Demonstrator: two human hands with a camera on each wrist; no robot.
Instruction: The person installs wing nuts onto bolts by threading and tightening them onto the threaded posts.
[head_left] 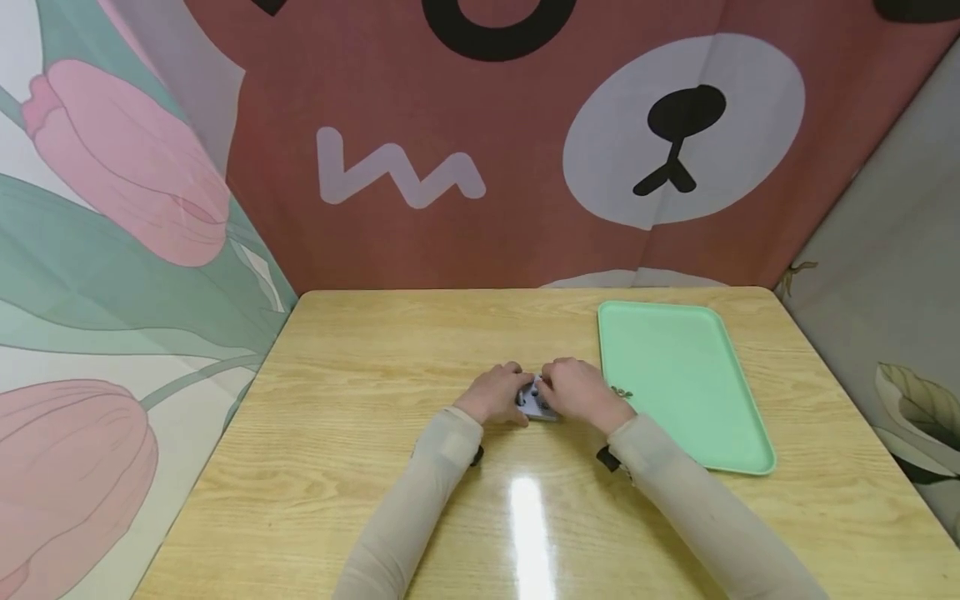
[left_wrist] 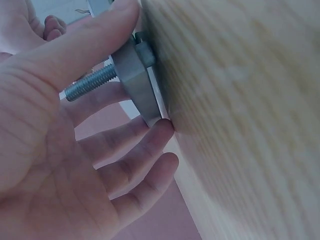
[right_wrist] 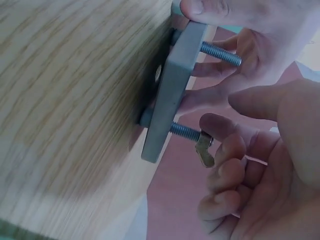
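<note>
A grey metal plate (head_left: 537, 408) with threaded bolts through it stands on the table between my hands. My left hand (head_left: 495, 394) holds its edge; in the left wrist view the thumb lies along the top and the fingers spread behind. One bolt (right_wrist: 221, 53) sticks out bare near that hand. On another bolt (right_wrist: 184, 132) sits a brass-coloured wing nut (right_wrist: 204, 149) near the free end. My right hand (head_left: 581, 390) has curled fingers at this wing nut, index and middle finger against it, thumb a little apart.
A light green tray (head_left: 682, 383) lies right of my hands. Several small brass-coloured pieces (head_left: 622, 392) lie at its left edge, partly behind the right hand. The wooden table (head_left: 337, 467) ends at a printed cloth backdrop (head_left: 420, 242).
</note>
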